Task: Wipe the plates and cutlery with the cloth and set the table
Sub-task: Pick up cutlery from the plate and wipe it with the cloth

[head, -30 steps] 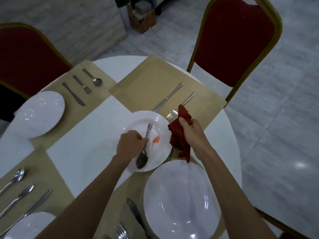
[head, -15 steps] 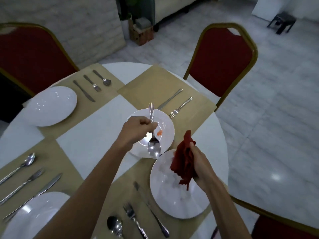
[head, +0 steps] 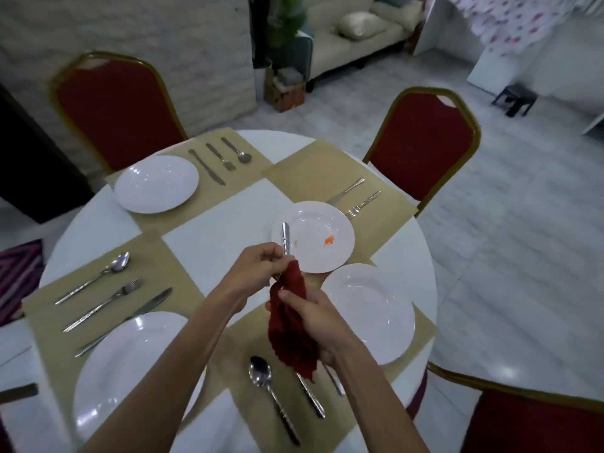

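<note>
Left hand (head: 258,269) pinches the spoon (head: 286,238) by its handle; right hand (head: 313,318) clutches the cloth (head: 291,328) over the bowl end; a hard tug could drop it onto the stained plate (head: 320,220).

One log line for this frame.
left hand: holds spoon | right hand: grips red cloth at spoon's lower end | small plate: orange smear

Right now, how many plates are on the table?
4: far-left plate, stained plate mid-table, near-right plate, near-left plate partly under an arm. None seems hidden.
</note>
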Tool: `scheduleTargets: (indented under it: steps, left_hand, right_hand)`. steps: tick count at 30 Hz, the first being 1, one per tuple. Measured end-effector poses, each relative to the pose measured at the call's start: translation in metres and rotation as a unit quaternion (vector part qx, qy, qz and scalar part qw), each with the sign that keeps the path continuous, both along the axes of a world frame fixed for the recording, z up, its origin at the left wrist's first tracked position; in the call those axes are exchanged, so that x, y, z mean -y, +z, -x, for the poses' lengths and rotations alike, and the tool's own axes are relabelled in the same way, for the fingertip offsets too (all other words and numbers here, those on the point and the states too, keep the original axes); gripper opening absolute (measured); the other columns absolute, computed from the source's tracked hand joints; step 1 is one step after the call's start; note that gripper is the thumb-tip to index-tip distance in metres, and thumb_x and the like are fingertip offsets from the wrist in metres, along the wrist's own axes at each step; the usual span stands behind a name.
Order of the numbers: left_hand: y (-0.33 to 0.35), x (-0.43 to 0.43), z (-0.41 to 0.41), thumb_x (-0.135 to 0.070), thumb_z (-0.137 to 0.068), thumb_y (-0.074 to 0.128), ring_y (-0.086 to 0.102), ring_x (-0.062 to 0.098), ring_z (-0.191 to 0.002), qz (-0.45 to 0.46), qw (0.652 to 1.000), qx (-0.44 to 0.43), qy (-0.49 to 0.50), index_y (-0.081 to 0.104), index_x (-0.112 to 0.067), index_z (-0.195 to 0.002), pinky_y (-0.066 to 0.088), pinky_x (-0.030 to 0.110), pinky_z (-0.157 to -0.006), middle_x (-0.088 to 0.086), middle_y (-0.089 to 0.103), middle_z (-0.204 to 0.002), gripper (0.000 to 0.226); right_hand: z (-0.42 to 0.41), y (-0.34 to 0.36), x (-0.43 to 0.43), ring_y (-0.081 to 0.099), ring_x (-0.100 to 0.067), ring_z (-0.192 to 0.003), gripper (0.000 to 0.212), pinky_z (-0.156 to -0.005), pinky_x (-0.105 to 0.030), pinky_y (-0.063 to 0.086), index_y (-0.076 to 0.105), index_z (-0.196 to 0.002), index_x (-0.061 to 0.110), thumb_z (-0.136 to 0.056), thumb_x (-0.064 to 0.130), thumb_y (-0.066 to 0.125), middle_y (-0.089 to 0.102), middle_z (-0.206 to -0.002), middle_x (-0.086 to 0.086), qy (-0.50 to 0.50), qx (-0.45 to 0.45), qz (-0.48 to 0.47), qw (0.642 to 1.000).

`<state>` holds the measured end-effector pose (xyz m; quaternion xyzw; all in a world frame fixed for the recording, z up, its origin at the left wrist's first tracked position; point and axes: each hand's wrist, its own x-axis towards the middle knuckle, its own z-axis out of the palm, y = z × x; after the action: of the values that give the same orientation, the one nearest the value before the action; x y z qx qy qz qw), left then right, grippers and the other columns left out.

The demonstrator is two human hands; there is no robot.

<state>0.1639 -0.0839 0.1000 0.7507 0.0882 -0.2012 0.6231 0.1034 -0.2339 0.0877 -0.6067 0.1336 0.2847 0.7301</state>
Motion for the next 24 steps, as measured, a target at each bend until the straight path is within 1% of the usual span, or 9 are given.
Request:
scheduleTargets:
  steps: [3,5,8,10,13,15,17,21,24]
  left_hand:
    - [0.006,-0.031,0.015,-0.020,-0.092,0.072,0.063,0.012,-0.069,0.012,0.998,0.020,0.050,0.063,-0.013,-0.078,0.045,0.027,-0.068,0.000,0.069,-0.075,0.017]
    - [0.005,-0.051,0.028,-0.026,-0.091,0.073,0.066,0.014,-0.073,0.047,0.993,0.025,0.101,0.065,-0.012,-0.077,0.047,0.029,-0.072,0.004,0.072,-0.080,0.021]
    - [0.003,-0.071,0.050,-0.023,-0.090,0.074,0.066,0.017,-0.075,0.066,0.987,0.024,0.146,0.070,-0.013,-0.077,0.048,0.032,-0.076,0.005,0.075,-0.082,0.017]
    - [-0.001,-0.075,0.065,-0.019,-0.089,0.073,0.068,0.020,-0.077,0.077,0.984,0.020,0.161,0.071,-0.007,-0.085,0.049,0.034,-0.078,0.011,0.077,-0.086,0.013]
    - [-0.007,-0.076,0.086,-0.019,-0.091,0.071,0.068,0.021,-0.079,0.089,0.980,0.013,0.176,0.070,-0.004,-0.089,0.050,0.033,-0.078,0.014,0.077,-0.088,0.015]
    - [-0.009,-0.077,0.096,-0.022,-0.092,0.070,0.067,0.020,-0.081,0.089,0.983,-0.010,0.157,0.070,-0.005,-0.088,0.049,0.033,-0.079,0.012,0.077,-0.090,0.017]
    - [-0.012,-0.074,0.108,-0.026,-0.092,0.069,0.067,0.020,-0.085,0.065,0.993,-0.034,0.091,0.072,-0.004,-0.087,0.048,0.035,-0.083,0.010,0.078,-0.093,0.023]
    - [-0.008,-0.044,0.128,-0.022,-0.095,0.067,0.067,0.012,-0.079,0.012,0.999,-0.025,-0.024,0.075,-0.009,-0.073,0.050,0.028,-0.080,0.003,0.077,-0.080,0.026]
    - [-0.013,-0.024,0.132,-0.028,-0.086,0.071,0.059,0.006,-0.065,-0.068,0.997,0.012,-0.042,0.070,-0.021,-0.060,0.045,0.028,-0.073,-0.010,0.067,-0.063,0.027]
  right_hand:
    - [0.001,0.000,-0.015,0.074,-0.030,-0.090,0.013,-0.091,-0.045,0.060,0.070,-0.099,0.019,-0.094,0.029,0.064,0.078,-0.097,-0.013,0.075,0.075,0.128,0.986]
    - [0.005,0.000,-0.014,0.074,-0.031,-0.092,0.016,-0.094,-0.050,0.058,0.070,-0.091,0.020,-0.087,0.036,0.069,0.078,-0.095,-0.012,0.108,0.090,0.170,0.975]
    - [0.006,0.003,-0.006,0.074,-0.032,-0.083,0.022,-0.086,-0.048,0.060,0.070,-0.087,0.019,-0.084,0.040,0.075,0.077,-0.090,-0.012,0.086,0.103,0.192,0.972]
    - [0.004,0.004,0.001,0.073,-0.023,-0.077,0.023,-0.083,-0.046,0.060,0.070,-0.084,0.018,-0.082,0.040,0.077,0.077,-0.086,-0.008,0.047,0.137,0.211,0.967]
    - [0.003,0.006,0.002,0.070,-0.008,-0.069,0.017,-0.071,-0.029,0.059,0.068,-0.086,0.017,-0.089,0.032,0.076,0.076,-0.079,0.004,0.004,0.199,0.262,0.944]
    - [0.003,0.010,-0.002,0.073,-0.012,-0.076,0.018,-0.071,-0.027,0.059,0.068,-0.091,0.015,-0.092,0.032,0.073,0.077,-0.083,0.003,-0.044,0.219,0.259,0.940]
    - [0.000,0.010,-0.006,0.072,-0.016,-0.076,0.019,-0.071,-0.030,0.058,0.067,-0.092,0.014,-0.094,0.033,0.069,0.076,-0.082,0.001,-0.117,0.220,0.242,0.938]
    - [-0.002,0.000,-0.035,0.068,-0.019,-0.073,0.027,-0.070,-0.036,0.057,0.064,-0.094,0.013,-0.094,0.040,0.066,0.070,-0.079,0.002,-0.271,0.153,0.218,0.925]
    - [0.006,-0.005,-0.060,0.068,-0.014,-0.067,0.028,-0.058,-0.028,0.054,0.066,-0.092,0.014,-0.095,0.042,0.066,0.069,-0.074,0.002,-0.259,0.110,0.128,0.951]
